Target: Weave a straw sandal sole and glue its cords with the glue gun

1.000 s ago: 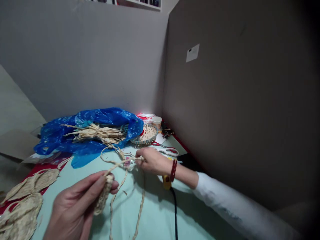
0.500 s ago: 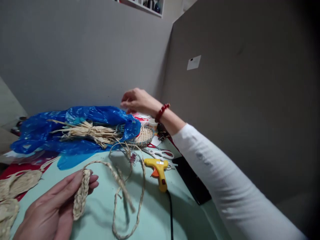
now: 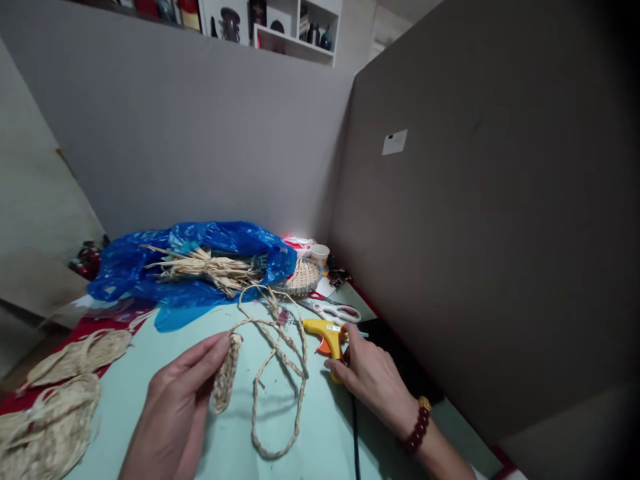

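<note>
My left hand [image 3: 175, 400] pinches the thick woven end of a braided straw cord [image 3: 226, 373] between thumb and fingers. The rest of the braid [image 3: 280, 387] lies in loops on the pale green table. My right hand [image 3: 367, 377], with a red bead bracelet at the wrist, closes round the handle of a yellow glue gun [image 3: 325, 331] that lies on the table, nozzle pointing left. The gun's black cable [image 3: 356, 433] runs toward me.
A blue plastic bag [image 3: 200, 257] holding a bundle of dry straw [image 3: 210, 268] lies at the back. A small woven basket [image 3: 304, 277], a white cup [image 3: 320, 253] and scissors [image 3: 334, 311] are behind the gun. Woven straw pieces [image 3: 55, 407] lie at left. Grey partitions close off the back and right.
My right hand came down from above the blue bag and took hold of the glue gun's handle. My left hand kept its hold on the braid's end.
</note>
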`<move>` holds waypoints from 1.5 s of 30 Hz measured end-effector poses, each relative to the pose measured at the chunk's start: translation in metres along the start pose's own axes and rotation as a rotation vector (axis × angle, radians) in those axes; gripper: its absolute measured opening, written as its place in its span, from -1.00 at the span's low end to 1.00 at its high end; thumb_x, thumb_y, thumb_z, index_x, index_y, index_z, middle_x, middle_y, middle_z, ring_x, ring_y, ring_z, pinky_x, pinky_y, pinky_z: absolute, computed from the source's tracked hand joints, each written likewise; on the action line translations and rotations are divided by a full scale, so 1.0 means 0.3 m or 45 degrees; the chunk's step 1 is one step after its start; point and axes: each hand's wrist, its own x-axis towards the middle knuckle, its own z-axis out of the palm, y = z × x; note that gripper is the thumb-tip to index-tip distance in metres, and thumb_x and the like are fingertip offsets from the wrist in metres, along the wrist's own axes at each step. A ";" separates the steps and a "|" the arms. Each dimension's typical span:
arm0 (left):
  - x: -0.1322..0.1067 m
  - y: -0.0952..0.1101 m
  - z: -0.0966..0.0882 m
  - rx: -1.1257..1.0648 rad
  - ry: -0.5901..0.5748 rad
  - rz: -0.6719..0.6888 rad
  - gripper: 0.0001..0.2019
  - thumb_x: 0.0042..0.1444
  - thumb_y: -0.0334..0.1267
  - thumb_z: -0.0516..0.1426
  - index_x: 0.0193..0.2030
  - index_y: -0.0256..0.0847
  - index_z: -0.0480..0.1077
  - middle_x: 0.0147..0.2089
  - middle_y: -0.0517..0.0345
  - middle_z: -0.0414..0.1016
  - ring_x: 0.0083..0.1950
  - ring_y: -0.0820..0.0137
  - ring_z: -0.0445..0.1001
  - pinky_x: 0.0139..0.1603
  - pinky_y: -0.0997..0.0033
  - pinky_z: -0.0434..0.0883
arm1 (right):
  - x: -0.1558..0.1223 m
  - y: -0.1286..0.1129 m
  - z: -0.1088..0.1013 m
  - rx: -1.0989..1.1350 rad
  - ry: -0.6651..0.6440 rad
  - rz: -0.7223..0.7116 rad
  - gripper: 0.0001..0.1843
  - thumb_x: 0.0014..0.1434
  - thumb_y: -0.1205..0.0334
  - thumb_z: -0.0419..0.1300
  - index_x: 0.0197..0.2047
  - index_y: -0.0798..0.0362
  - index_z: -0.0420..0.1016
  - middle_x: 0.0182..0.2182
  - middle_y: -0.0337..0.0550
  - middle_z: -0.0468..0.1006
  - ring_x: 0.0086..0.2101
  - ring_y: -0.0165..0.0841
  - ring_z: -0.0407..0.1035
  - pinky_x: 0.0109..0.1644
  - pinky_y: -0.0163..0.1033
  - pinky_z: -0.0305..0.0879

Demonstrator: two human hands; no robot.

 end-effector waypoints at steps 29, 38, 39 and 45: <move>0.051 -0.046 -0.051 0.146 0.087 0.079 -0.64 -0.37 -0.15 0.52 -0.36 -0.15 0.63 -0.30 0.14 0.66 -0.23 0.37 0.57 -0.24 0.64 0.53 | -0.050 -0.093 -0.201 1.504 -0.734 0.056 -0.54 0.19 -0.23 0.23 -0.13 0.00 0.52 -0.52 -0.32 0.34 -0.57 -0.53 0.06 -0.54 -0.42 0.01; 0.045 -0.055 -0.032 0.205 0.075 0.022 -0.65 -0.45 -0.19 0.53 -0.44 -0.15 0.63 -0.42 0.16 0.65 -0.34 0.36 0.60 -0.36 0.64 0.53 | -0.057 -0.071 -0.206 1.168 -0.540 0.183 -0.49 0.10 -0.33 0.22 -0.12 -0.12 0.61 -0.30 -0.12 0.51 -0.34 -0.29 0.29 -0.39 -0.27 0.24; 0.043 -0.055 -0.028 0.217 0.070 0.022 -0.66 -0.46 -0.19 0.53 -0.45 -0.15 0.63 -0.43 0.16 0.65 -0.35 0.35 0.60 -0.38 0.64 0.53 | -0.056 -0.069 -0.207 1.145 -0.527 0.185 -0.49 0.10 -0.34 0.21 -0.13 -0.13 0.62 -0.26 -0.09 0.53 -0.28 -0.23 0.33 -0.37 -0.24 0.29; 0.001 -0.043 0.019 0.274 0.133 0.046 -0.66 -0.52 -0.19 0.52 -0.50 -0.15 0.60 -0.50 0.22 0.62 -0.43 0.43 0.55 -0.40 0.67 0.49 | -0.045 -0.040 -0.206 1.074 -0.663 0.021 -0.53 0.19 -0.29 0.15 -0.04 -0.18 0.60 -0.24 -0.07 0.57 -0.21 -0.14 0.41 -0.23 -0.14 0.42</move>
